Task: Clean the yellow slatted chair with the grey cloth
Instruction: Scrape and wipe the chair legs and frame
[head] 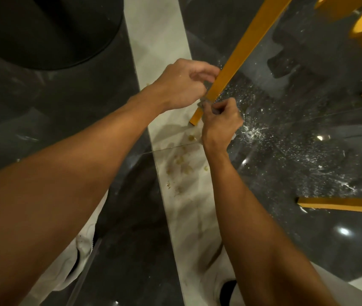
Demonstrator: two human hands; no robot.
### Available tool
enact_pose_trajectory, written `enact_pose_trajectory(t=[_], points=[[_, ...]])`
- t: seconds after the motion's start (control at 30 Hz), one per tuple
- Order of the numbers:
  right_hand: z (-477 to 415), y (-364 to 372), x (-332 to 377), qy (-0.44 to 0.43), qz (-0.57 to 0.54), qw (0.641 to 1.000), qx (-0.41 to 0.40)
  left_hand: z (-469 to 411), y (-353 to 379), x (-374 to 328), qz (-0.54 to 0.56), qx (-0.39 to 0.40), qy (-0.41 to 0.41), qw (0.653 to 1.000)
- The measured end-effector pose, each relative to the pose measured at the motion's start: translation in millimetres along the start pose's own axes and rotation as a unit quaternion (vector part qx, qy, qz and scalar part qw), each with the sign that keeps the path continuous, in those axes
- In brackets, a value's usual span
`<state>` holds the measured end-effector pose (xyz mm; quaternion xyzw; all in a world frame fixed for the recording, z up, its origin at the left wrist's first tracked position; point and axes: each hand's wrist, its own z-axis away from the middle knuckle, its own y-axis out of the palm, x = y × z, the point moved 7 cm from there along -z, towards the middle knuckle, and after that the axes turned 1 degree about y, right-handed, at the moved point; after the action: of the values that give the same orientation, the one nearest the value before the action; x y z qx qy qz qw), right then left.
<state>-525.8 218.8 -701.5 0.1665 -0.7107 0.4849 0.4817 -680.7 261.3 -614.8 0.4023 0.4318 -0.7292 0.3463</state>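
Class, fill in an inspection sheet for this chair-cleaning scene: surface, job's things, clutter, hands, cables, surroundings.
Surface: glossy dark tiled floor crossed by a pale stone strip.
Job's things: yellow chair leg stands at the strip's edge; small grey cloth sits low on it, mostly hidden.
Clutter: white specks on the dark tile; brownish stains on the strip.
Hands: left hand and right hand both grip the cloth at the leg, fingers curled.
Cables: nothing seen.
Surroundings: black round base upper left; further yellow legs at right; white shoes below.
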Motion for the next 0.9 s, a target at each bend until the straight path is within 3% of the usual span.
enact_pose_trajectory(t=[0.27, 0.5, 0.77, 0.9], points=[[-14, -57, 81, -0.122, -0.028, 0.988, -0.089, 3, -18, -39, 0.030, -0.046, 0.029, 0.998], [-9, -50, 76, -0.068, -0.002, 0.997, -0.044, 9, -21, -50, 0.025, -0.050, 0.032, 0.998], [-25, -96, 140, -0.142, -0.076, 0.979, -0.127, 16, -32, -65, 0.062, -0.068, 0.044, 0.995], [-20, -90, 137, -0.120, -0.080, 0.984, -0.108, 20, -33, -72, 0.069, -0.071, 0.050, 0.994]])
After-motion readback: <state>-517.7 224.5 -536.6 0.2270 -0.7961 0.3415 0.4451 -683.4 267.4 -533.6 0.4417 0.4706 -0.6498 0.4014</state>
